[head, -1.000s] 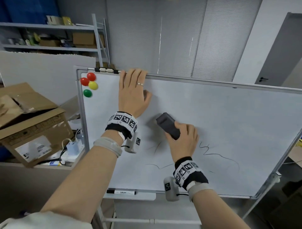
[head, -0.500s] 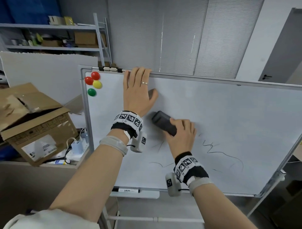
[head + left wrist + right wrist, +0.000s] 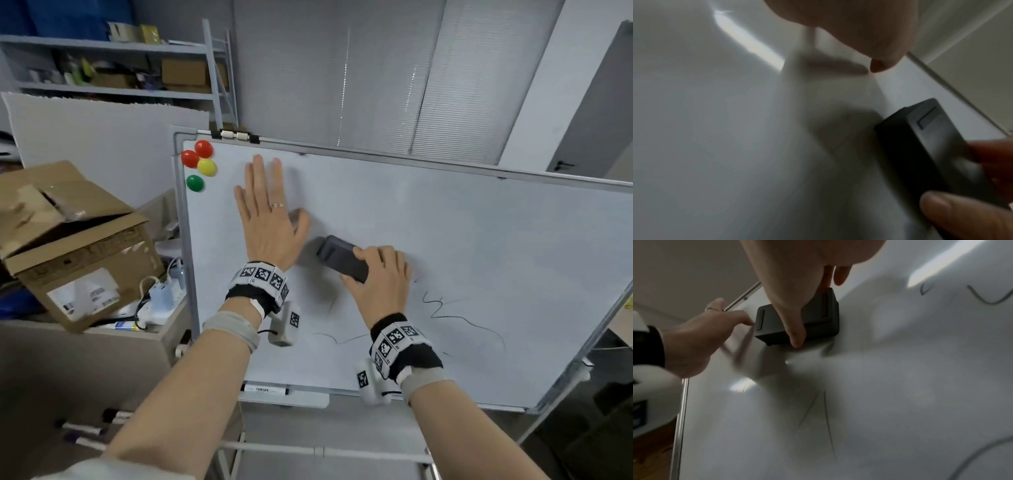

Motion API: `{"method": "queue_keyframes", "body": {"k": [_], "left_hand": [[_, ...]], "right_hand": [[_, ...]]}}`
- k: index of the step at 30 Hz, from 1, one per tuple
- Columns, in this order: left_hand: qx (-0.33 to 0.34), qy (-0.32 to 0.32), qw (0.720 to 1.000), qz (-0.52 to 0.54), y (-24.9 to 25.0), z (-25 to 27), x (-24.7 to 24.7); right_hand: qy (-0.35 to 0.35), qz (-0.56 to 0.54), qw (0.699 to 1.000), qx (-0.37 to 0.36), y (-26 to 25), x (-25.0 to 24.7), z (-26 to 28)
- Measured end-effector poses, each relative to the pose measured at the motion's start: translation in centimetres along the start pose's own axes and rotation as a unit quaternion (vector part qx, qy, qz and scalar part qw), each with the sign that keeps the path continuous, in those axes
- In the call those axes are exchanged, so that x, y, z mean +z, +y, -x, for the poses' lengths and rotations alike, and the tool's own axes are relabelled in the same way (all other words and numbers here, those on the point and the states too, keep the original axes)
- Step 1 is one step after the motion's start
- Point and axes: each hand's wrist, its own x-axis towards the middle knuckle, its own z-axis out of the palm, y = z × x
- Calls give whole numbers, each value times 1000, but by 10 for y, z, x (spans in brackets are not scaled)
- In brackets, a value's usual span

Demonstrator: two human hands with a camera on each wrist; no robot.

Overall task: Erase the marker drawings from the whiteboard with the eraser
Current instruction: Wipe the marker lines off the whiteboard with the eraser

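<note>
A white whiteboard (image 3: 462, 240) on a stand fills the middle of the head view. My right hand (image 3: 380, 277) grips a dark grey eraser (image 3: 342, 262) and holds it flat against the board; the eraser (image 3: 797, 318) shows between thumb and fingers in the right wrist view, and again as the eraser (image 3: 937, 146) in the left wrist view. My left hand (image 3: 267, 212) lies flat on the board with straight fingers, just left of the eraser. Thin black marker lines (image 3: 455, 317) remain below and right of the eraser, and marker lines (image 3: 826, 415) run under it.
Several round magnets (image 3: 200, 164) stick to the board's top left corner. A marker (image 3: 263, 389) lies on the tray under the board. An open cardboard box (image 3: 68, 240) and a power strip (image 3: 157, 308) sit on a cabinet to the left. Shelves stand behind.
My left hand slid down from the board's top edge and now lies flat lower on the board. My right hand moved the eraser a little left, closer to the left hand.
</note>
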Motion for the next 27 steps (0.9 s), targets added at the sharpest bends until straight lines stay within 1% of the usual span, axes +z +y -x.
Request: {"method": "queue_keyframes", "body": {"k": [4,6,9,11,13,15,19,20,21,22,25,27], "left_hand": [[-128,-40,991,-22,-37,59,20],[-172,-69,983,-21,-49,88,29],[-195,-114,974,-19,-59,118,39],[-201,-129,971,-21,-62,130,43],[-206,-140,968,-22,-64,137,48],[-209,-147,967,-20,-67,142,51],[-216,-138,966,-9,-69,150,55],[-218,-137,966,-5,-69,151,56],[-220,-137,966,0,-69,152,57],[-221,-139,965,5,-69,154,59],[-230,-149,962,3,-74,164,61],[-241,-153,958,-8,-78,173,63]], "right_hand": [[-56,0,998,12,-5,18,27],[-83,9,996,8,-6,27,38],[-124,28,992,1,-6,40,51],[-152,42,987,-8,-5,49,65],[-166,50,985,-12,-4,55,78],[-146,48,988,-13,-4,56,77],[-9,8,1000,-21,-8,49,45],[13,0,1000,-26,-9,49,41],[16,-3,999,-29,-9,50,41],[-4,0,1000,-30,-9,53,47],[-139,38,989,-36,0,71,88],[-206,57,976,-29,7,81,114]]}}
